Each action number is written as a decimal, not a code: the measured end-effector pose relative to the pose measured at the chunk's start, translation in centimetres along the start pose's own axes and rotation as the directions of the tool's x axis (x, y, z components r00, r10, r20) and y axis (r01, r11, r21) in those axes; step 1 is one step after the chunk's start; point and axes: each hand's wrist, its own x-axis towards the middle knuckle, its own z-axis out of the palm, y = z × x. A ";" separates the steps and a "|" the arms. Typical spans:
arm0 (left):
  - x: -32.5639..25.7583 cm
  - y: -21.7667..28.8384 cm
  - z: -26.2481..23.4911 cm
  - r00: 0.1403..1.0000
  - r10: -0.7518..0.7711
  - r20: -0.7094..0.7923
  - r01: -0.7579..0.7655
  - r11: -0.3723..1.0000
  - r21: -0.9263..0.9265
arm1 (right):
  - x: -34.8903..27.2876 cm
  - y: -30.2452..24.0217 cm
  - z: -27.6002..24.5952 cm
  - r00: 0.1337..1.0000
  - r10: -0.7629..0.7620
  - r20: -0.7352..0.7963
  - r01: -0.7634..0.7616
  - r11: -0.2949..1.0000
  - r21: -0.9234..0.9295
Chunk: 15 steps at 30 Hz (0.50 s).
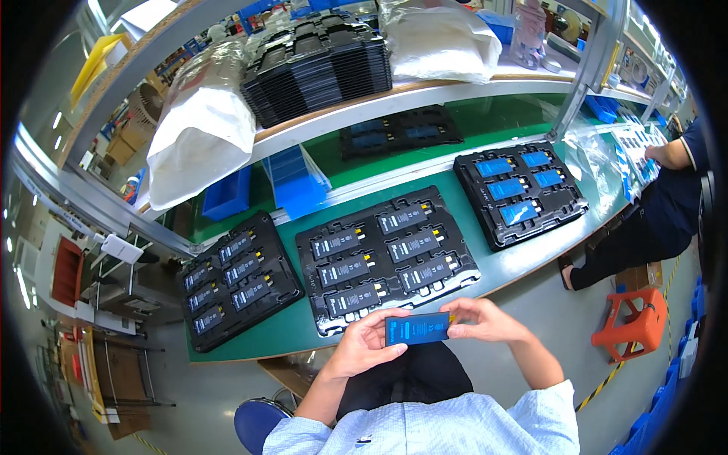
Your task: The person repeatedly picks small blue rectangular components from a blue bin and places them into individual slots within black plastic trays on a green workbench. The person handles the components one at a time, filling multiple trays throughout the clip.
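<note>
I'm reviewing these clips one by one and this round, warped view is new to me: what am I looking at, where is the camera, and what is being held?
The camera sits on a person's head and looks down, so straight edges bend. Their left hand and right hand hold one flat blue battery between them. On the green bench lie three black trays: the middle tray and left tray with dark cells, the right tray with blue ones. A co-worker sits at the right.

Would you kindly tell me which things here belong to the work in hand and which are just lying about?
In hand:
- blue flat battery, held by left hand and right hand
- black tray of dark batteries just ahead

Lying about:
- stack of empty black trays
- white bags
- orange stool
- blue bin
</note>
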 end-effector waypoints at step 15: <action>-0.3 0.4 1.2 0.766 0.612 -0.198 -0.093 0.410 0.907 | 0.4 2.2 5.1 0.868 -0.279 -0.412 0.240 0.960 -0.143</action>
